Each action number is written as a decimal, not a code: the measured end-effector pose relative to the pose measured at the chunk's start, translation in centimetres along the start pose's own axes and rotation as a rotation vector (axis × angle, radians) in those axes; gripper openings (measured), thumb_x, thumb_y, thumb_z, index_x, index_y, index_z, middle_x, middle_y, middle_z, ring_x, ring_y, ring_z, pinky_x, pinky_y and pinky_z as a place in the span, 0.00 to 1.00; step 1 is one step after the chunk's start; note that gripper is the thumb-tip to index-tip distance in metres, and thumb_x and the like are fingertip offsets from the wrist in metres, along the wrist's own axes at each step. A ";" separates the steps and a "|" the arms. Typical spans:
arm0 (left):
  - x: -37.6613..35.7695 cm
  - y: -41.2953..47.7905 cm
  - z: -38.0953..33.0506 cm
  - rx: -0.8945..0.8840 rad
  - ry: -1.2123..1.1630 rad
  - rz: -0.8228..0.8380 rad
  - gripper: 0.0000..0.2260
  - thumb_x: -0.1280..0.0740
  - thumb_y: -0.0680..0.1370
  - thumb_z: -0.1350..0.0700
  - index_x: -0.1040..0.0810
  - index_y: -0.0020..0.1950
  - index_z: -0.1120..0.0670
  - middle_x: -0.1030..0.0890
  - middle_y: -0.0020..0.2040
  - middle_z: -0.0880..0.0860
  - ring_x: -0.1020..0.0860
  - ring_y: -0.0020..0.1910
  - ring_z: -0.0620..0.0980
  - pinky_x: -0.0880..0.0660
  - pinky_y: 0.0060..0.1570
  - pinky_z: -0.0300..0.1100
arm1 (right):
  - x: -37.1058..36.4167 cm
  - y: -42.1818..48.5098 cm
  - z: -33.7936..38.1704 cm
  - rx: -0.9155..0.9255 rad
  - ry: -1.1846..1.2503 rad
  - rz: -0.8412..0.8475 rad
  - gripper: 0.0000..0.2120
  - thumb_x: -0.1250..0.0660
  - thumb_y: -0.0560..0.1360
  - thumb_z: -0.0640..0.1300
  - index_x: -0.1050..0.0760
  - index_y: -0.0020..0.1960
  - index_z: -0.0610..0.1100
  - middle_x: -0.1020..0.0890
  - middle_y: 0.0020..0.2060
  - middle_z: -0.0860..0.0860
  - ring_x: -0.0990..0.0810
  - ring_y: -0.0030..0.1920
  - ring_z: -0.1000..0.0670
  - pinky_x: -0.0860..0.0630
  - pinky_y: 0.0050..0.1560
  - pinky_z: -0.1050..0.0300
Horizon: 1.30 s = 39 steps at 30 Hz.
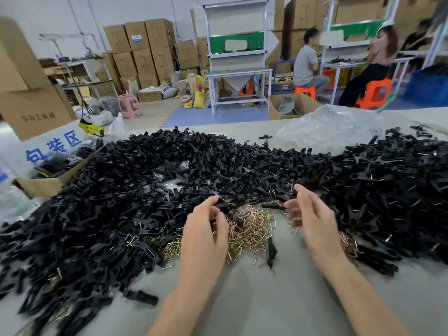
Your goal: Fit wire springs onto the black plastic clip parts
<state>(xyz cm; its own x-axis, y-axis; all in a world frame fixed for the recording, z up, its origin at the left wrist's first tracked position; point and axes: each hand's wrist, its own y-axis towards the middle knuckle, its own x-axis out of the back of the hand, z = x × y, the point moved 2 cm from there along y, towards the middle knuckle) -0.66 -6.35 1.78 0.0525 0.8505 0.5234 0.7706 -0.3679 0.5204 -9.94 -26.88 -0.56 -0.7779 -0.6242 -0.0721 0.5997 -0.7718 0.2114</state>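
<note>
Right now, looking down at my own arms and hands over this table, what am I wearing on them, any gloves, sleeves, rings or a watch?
Nothing that shows. Your left hand and right hand are bare, with no gloves, rings or finger guards. Both forearms are uncovered down to the bottom edge of the picture, so no sleeve or cuff is in view, and neither wrist carries a watch or band. The right hand's fingers are motion-blurred, so small details there are unclear.

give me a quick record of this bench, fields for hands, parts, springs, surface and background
left hand: fingers curled on a black clip part, over the springs
right hand: fingers spread, seems empty; blurred
parts: big heap of black clips across the table, more at right
springs: pile of wire springs between the hands
surface: grey table
side items: clear plastic bag, cardboard box
background: two seated people, stacked cartons
</note>
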 end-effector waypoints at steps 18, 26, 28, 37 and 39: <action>1.9 10.2 7.0 -0.082 0.837 0.523 0.22 0.33 0.80 0.47 0.35 0.72 0.50 0.29 0.68 0.56 0.26 0.64 0.58 0.25 0.59 0.50 | -1.1 -0.6 -0.2 -0.018 -0.214 0.046 0.12 0.42 0.85 0.48 0.23 0.55 0.61 0.16 0.37 0.53 0.23 0.32 0.57 0.28 0.35 0.58; 5.0 11.5 6.0 -0.041 0.729 0.281 0.15 0.39 0.82 0.41 0.34 0.48 0.52 0.22 0.41 0.51 0.25 0.36 0.54 0.28 0.35 0.46 | -1.1 -0.5 -0.2 -0.033 -0.229 0.037 0.12 0.43 0.85 0.47 0.22 0.55 0.60 0.17 0.36 0.55 0.23 0.32 0.56 0.26 0.35 0.53; 5.6 11.8 5.9 -0.004 0.825 0.292 0.20 0.46 0.82 0.36 0.33 0.44 0.52 0.25 0.37 0.51 0.25 0.35 0.54 0.27 0.36 0.46 | -1.1 -0.6 -0.2 -0.037 -0.237 0.039 0.12 0.43 0.85 0.47 0.22 0.56 0.59 0.17 0.36 0.55 0.23 0.32 0.57 0.26 0.36 0.53; 5.4 11.6 6.7 0.032 0.916 0.515 0.25 0.49 0.84 0.41 0.24 0.51 0.60 0.24 0.68 0.58 0.38 0.75 0.63 0.40 0.72 0.59 | -1.1 -0.6 -0.2 -0.031 -0.242 0.029 0.12 0.42 0.85 0.47 0.21 0.56 0.58 0.17 0.36 0.54 0.23 0.32 0.56 0.26 0.36 0.52; 5.6 11.3 6.6 -0.049 0.934 0.478 0.27 0.51 0.83 0.40 0.21 0.50 0.59 0.21 0.57 0.56 0.32 0.71 0.59 0.35 0.71 0.55 | -1.0 -0.6 -0.3 -0.023 -0.246 0.025 0.12 0.42 0.84 0.47 0.21 0.54 0.59 0.17 0.36 0.55 0.23 0.32 0.56 0.26 0.36 0.52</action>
<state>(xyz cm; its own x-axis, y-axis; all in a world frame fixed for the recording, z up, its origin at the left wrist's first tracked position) 12.57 -3.28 6.13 -0.1821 -0.0082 0.9832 0.7713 -0.6214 0.1377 -9.43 -25.81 -0.86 -0.7832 -0.5973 0.1729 0.6215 -0.7606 0.1877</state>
